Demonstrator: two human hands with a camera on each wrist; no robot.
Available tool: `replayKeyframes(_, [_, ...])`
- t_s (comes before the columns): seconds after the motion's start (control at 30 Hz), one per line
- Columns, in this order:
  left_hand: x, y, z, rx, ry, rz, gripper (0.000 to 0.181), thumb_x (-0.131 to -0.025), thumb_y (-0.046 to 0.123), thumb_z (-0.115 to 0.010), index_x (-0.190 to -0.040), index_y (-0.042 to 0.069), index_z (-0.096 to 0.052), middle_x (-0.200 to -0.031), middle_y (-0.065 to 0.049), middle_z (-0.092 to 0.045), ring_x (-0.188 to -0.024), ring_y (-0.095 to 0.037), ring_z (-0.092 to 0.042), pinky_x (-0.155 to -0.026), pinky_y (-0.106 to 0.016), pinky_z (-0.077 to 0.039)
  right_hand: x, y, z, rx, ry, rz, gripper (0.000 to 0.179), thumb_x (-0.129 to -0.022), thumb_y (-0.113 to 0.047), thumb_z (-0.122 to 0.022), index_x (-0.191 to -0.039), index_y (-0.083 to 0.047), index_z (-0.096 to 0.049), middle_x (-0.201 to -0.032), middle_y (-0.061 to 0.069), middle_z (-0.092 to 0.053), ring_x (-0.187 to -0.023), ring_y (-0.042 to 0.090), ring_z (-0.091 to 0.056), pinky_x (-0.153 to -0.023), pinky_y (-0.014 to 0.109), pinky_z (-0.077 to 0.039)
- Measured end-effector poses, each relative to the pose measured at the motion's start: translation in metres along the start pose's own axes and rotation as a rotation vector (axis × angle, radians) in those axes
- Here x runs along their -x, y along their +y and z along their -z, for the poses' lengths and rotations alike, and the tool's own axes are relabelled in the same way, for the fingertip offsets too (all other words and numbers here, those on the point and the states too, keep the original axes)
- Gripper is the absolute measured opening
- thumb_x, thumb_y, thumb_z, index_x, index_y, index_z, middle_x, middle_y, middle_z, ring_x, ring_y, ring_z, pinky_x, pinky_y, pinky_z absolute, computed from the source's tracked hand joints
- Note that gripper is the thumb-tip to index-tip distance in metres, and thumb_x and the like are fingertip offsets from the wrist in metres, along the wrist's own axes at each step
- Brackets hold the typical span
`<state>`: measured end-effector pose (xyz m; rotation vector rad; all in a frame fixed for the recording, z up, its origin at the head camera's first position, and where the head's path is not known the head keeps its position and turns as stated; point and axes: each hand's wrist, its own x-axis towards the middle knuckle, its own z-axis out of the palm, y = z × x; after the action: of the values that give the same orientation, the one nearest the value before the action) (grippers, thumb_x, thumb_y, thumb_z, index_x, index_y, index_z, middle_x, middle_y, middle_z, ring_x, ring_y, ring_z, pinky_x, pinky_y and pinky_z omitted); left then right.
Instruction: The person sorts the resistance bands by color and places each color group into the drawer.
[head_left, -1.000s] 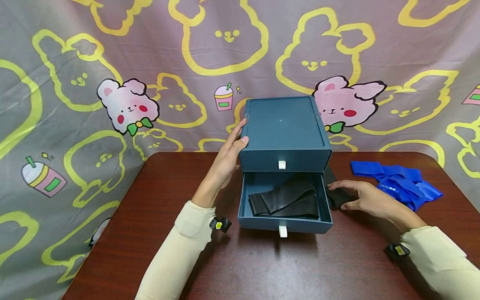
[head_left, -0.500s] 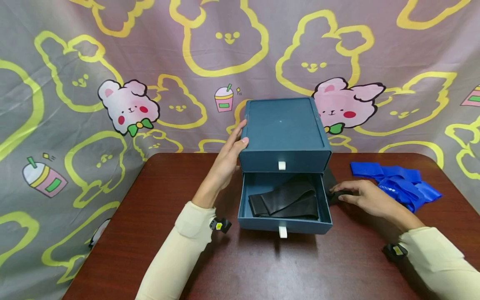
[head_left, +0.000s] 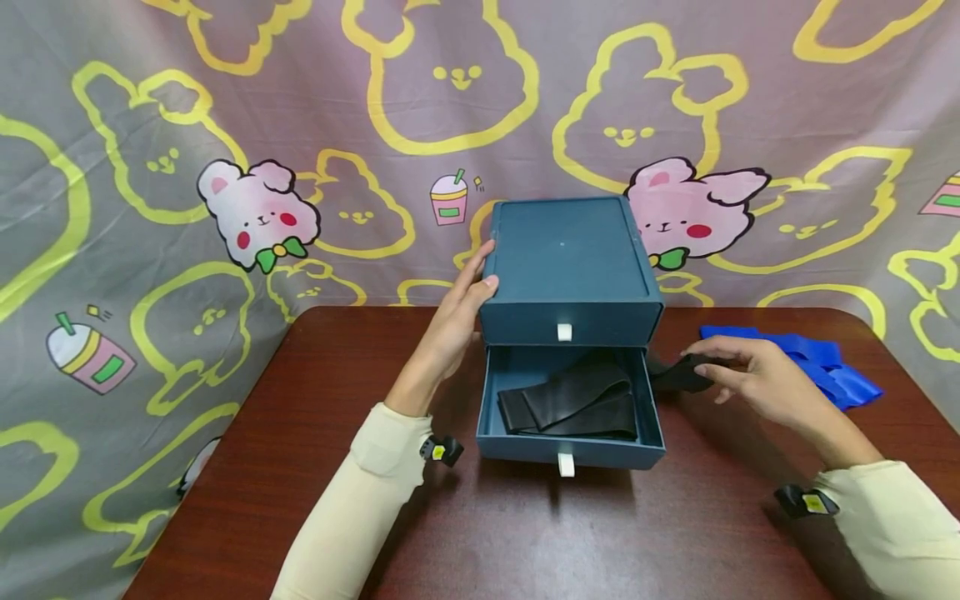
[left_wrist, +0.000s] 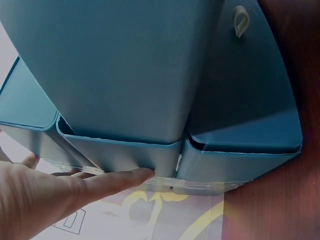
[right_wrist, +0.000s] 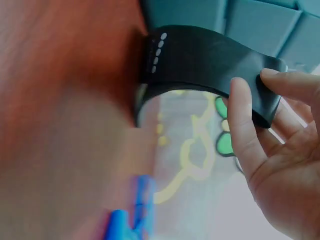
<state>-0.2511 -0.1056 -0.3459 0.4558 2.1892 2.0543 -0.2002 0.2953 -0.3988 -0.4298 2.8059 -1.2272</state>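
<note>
R hand (head_left: 765, 382) pinched black band (head_left: 684, 375)
L hand (head_left: 448, 329) spread on drawer box (head_left: 570, 250); black band could slip b/c held nr end

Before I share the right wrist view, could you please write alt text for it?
The right hand pinches a black band with pale dots. Teal drawers show at the top, a blurred blue band near the bottom.

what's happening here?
A person's right grip is pinching one end of a loose black band beside a blue drawer unit, while the left grip rests against the unit's left side. The lower drawer is open with a folded black band inside; the upper one is closed. Blue bands lie on the table, partly behind the right one.
</note>
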Motion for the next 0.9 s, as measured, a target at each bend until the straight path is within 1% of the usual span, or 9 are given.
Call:
replayKeyframes(0.13, [0.001,0.001,-0.001,-0.002,0.003,-0.002,0.056,-0.109,0.042,-0.048,-0.162,0.047,-0.030,-0.176,0.004,-0.011,-0.159,-0.033,-0.020,-0.112,-0.085,-0.024,0.006,-0.010,0.007,0.006,0.049,0.030,0.032,-0.105,-0.012,-0.063,-0.136,-0.006,-0.065,-0.125,0.021,-0.067,-0.065,0.022,-0.072,-0.065,0.029,-0.061])
replayKeyframes(0.2, [0.001,0.001,-0.001,-0.004,0.002,-0.005,0.056,-0.109,0.042,-0.048,-0.162,0.047,-0.030,-0.176,0.004,-0.011,-0.159,-0.033,-0.019,-0.112,-0.085,-0.023,0.008,-0.015,0.011,0.013,0.080,0.055,0.031,-0.104,-0.012,-0.064,-0.134,-0.008,-0.066,-0.121,0.007,-0.070,-0.064,0.020,-0.072,-0.064,0.027,-0.059])
replayKeyframes(0.3, [0.001,0.000,-0.001,-0.004,0.001,-0.007,0.057,-0.109,0.042,-0.048,-0.162,0.047,-0.030,-0.176,0.005,-0.011,-0.159,-0.033,-0.018,-0.112,-0.086,-0.021,0.012,-0.020,0.016,0.012,0.118,0.091,0.031,-0.103,-0.011,-0.066,-0.134,-0.010,-0.067,-0.115,-0.018,-0.068,-0.062,0.018,-0.071,-0.064,0.024,-0.057])
replayKeyframes(0.37, [0.001,0.000,-0.001,-0.005,0.001,-0.008,0.056,-0.109,0.042,-0.048,-0.162,0.047,-0.030,-0.176,0.005,-0.011,-0.160,-0.032,-0.017,-0.112,-0.086,-0.021,0.014,-0.025,0.019,0.017,0.141,0.122,0.031,-0.102,-0.009,-0.067,-0.133,-0.011,-0.068,-0.113,-0.029,-0.064,-0.061,0.017,-0.070,-0.063,0.022,-0.055])
replayKeyframes(0.4, [0.001,0.000,-0.001,-0.005,0.002,-0.008,0.056,-0.109,0.042,-0.048,-0.162,0.047,-0.030,-0.176,0.005,-0.011,-0.160,-0.032,-0.017,-0.111,-0.086,-0.021,0.016,-0.028,0.021,0.019,0.153,0.133,0.032,-0.102,-0.009,-0.067,-0.133,-0.011,-0.069,-0.112,-0.031,-0.063,-0.060,0.017,-0.069,-0.061,0.022,-0.053])
replayKeyframes(0.53, [0.001,0.000,0.000,-0.005,0.005,-0.006,0.057,-0.109,0.042,-0.048,-0.162,0.047,-0.030,-0.176,0.005,-0.011,-0.159,-0.032,-0.018,-0.111,-0.086,-0.022,0.021,-0.045,0.028,0.043,0.211,0.168,0.033,-0.100,-0.006,-0.069,-0.132,-0.015,-0.071,-0.113,-0.029,-0.063,-0.057,0.015,-0.068,-0.051,0.026,-0.042])
replayKeyframes(0.6, [0.001,-0.001,0.000,-0.004,0.007,-0.004,0.057,-0.109,0.042,-0.048,-0.162,0.047,-0.030,-0.176,0.004,-0.011,-0.159,-0.032,-0.018,-0.111,-0.086,-0.023,0.024,-0.055,0.030,0.048,0.238,0.164,0.033,-0.099,-0.007,-0.071,-0.130,-0.017,-0.073,-0.111,-0.027,-0.065,-0.056,0.014,-0.067,-0.048,0.028,-0.039])
replayKeyframes(0.73, [0.000,0.000,0.000,-0.001,0.008,0.000,0.056,-0.109,0.042,-0.048,-0.162,0.047,-0.030,-0.176,0.004,-0.011,-0.159,-0.032,-0.019,-0.111,-0.086,-0.023,0.029,-0.073,0.035,0.041,0.273,0.209,0.034,-0.096,0.000,-0.072,-0.128,-0.013,-0.074,-0.109,-0.028,-0.068,-0.054,0.013,-0.067,-0.050,0.024,-0.042])
replayKeyframes(0.9, [0.001,0.001,-0.001,0.003,0.009,0.008,0.056,-0.108,0.042,-0.048,-0.162,0.048,-0.030,-0.176,0.005,-0.011,-0.159,-0.031,-0.019,-0.112,-0.085,-0.023,0.034,-0.094,0.036,0.028,0.324,0.223,0.037,-0.093,0.006,-0.073,-0.124,-0.012,-0.075,-0.108,-0.025,-0.069,-0.051,0.012,-0.060,-0.050,0.021,-0.044])
